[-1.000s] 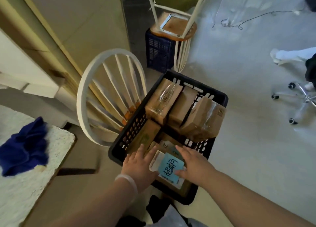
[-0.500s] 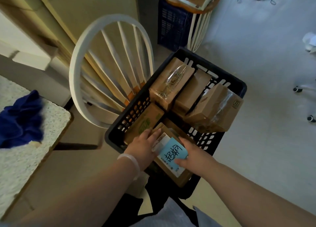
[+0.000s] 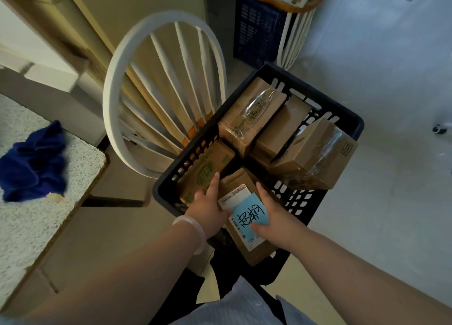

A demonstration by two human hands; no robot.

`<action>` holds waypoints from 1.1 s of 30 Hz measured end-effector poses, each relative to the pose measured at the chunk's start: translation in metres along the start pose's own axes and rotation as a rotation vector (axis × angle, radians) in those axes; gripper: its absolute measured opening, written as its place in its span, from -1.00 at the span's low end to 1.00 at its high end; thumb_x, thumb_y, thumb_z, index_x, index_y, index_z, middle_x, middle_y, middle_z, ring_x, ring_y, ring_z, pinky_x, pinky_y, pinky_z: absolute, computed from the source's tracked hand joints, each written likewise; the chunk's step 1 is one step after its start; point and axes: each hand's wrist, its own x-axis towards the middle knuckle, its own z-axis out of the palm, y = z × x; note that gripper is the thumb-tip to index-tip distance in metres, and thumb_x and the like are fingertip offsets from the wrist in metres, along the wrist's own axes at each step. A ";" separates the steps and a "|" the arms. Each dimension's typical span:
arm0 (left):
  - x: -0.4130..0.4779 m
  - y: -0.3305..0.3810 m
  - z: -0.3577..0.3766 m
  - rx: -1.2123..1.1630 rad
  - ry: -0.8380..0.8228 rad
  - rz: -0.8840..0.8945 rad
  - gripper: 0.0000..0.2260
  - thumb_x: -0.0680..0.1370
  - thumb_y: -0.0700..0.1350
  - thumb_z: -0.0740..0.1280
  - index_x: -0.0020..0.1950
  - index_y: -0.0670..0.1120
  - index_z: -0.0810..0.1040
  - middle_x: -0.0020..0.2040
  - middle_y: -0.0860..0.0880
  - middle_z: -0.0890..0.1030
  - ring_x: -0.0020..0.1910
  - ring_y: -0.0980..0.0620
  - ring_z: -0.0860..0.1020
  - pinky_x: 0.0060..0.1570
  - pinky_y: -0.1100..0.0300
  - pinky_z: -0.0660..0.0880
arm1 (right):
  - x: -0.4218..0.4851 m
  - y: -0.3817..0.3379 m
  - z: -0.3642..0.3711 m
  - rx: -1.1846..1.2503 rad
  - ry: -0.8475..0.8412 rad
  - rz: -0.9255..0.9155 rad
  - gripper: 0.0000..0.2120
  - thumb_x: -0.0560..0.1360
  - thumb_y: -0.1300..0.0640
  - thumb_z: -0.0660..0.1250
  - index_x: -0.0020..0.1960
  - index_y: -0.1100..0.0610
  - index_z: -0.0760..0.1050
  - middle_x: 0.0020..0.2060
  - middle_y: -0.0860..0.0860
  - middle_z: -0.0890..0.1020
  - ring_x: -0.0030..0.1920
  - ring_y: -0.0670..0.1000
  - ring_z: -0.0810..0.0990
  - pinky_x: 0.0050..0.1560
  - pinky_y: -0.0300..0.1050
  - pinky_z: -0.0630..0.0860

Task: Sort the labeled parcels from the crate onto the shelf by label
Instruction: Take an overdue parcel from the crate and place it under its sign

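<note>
Cardboard parcel (image 3: 256,251) at near end of crate (image 3: 342,109): right grip (image 3: 276,217) pinches it, thumb on blue label (image 3: 249,215); left grip (image 3: 210,209) presses its side, fingers straight. Risk: thumb peels label, or parcel slips out sideways.

Brown parcels (image 3: 254,114) fill a black crate (image 3: 195,151); one label (image 3: 249,217) is pale blue, the cloth (image 3: 34,160) navy.

The black crate (image 3: 315,86) holds five brown cartons — a taped box (image 3: 252,114), a plain box (image 3: 278,131) just beside it, a tilted box (image 3: 315,153) over the right rim, a green-printed box (image 3: 208,168) and, nearest, a parcel (image 3: 238,180) with a blue label. The speckled table (image 3: 36,226) at the left bears a blue cloth (image 3: 34,160).
</note>
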 end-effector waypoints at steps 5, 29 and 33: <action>-0.010 0.009 0.000 -0.078 -0.010 0.111 -0.03 0.51 -0.04 0.45 0.52 0.34 -0.28 0.62 0.00 -0.07 0.48 -0.10 0.29 0.15 0.13 0.50 | -0.009 -0.003 0.002 0.059 0.113 -0.015 0.00 0.52 0.02 0.41 0.52 -0.30 -0.36 0.32 -0.07 0.43 0.13 -0.10 0.53 0.06 -0.06 0.61; -0.062 0.002 -0.062 -0.102 0.294 0.729 0.13 0.36 -0.01 0.58 0.41 0.50 -0.32 0.53 0.24 -0.35 0.56 0.06 -0.21 0.49 -0.06 0.25 | -0.087 -0.094 -0.013 0.169 0.540 -0.366 -0.05 0.55 0.02 0.37 0.48 -0.35 -0.35 0.41 -0.04 0.23 0.42 -0.01 0.28 0.32 0.07 0.44; -0.081 -0.025 -0.110 -0.155 0.389 0.858 0.10 0.35 -0.06 0.58 0.54 0.31 -0.20 0.53 0.25 -0.32 0.58 0.07 -0.23 0.50 -0.05 0.22 | -0.101 -0.142 0.005 0.059 0.614 -0.518 -0.07 0.55 -0.04 0.34 0.37 -0.51 -0.40 0.43 -0.08 0.21 0.44 -0.04 0.25 0.34 0.09 0.46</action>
